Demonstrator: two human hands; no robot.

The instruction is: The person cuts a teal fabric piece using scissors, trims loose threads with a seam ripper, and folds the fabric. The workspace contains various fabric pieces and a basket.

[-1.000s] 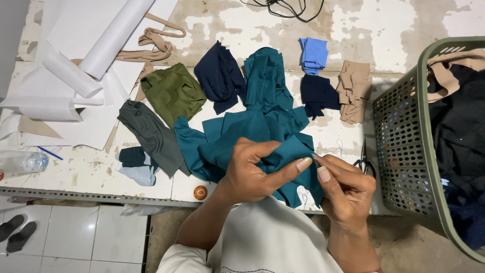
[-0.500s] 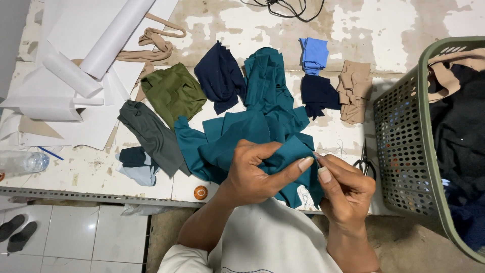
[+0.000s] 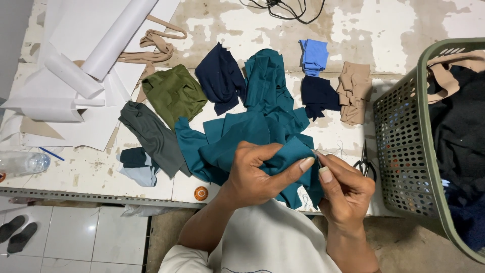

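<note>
- My left hand [image 3: 255,174] is clamped on a fold of the teal cloth [image 3: 262,126], thumb stretched along its edge, fingers curled over the top.
- My right hand [image 3: 346,189] pinches the same fold at its right corner, thumb and forefinger pressed shut. The two hands are close together, thumbs nearly touching.
- The teal cloth lies in a heap across the middle of the table [image 3: 91,172]; the near end is lifted into my hands and hangs over the table's front edge.
- Scissors [image 3: 365,164] lie on the table just right of my right hand, beside the green basket [image 3: 404,151], which holds dark clothes.
- Behind the teal heap lie a navy piece [image 3: 220,76], an olive piece [image 3: 174,93], a grey piece [image 3: 151,136], a blue folded piece [image 3: 314,54], a dark piece [image 3: 318,96] and a tan piece [image 3: 354,91].
- White paper rolls [image 3: 96,55] lie at the far left, and a plastic bottle [image 3: 22,163] sits near the left edge.
</note>
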